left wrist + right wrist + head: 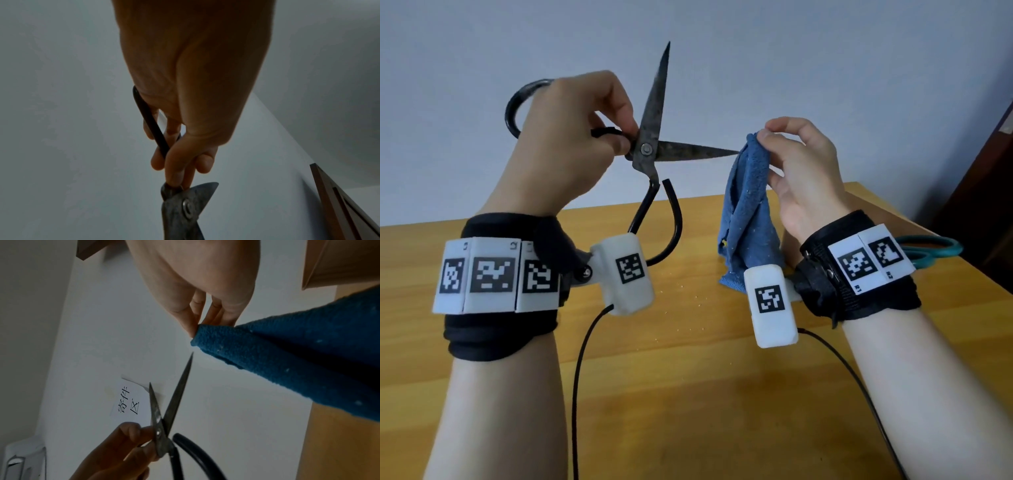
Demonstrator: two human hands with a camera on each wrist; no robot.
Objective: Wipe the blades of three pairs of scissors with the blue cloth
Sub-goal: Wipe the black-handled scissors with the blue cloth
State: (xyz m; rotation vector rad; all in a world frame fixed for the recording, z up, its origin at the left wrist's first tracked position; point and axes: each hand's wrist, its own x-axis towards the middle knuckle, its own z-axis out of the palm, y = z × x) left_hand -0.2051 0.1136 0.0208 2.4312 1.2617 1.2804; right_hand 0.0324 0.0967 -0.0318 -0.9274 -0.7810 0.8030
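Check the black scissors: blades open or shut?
Open. The black scissors, held in the left hand, show one blade pointing up, the other toward the blue cloth.

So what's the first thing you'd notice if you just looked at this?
The big black scissors, held up in the air by the left hand, with their dark, stained blades spread wide, one pointing up and one pointing sideways. Right beside the sideways tip, the right hand pinches the blue cloth, which hangs down to the wooden table. Teal scissor handles peek out behind the right wrist.
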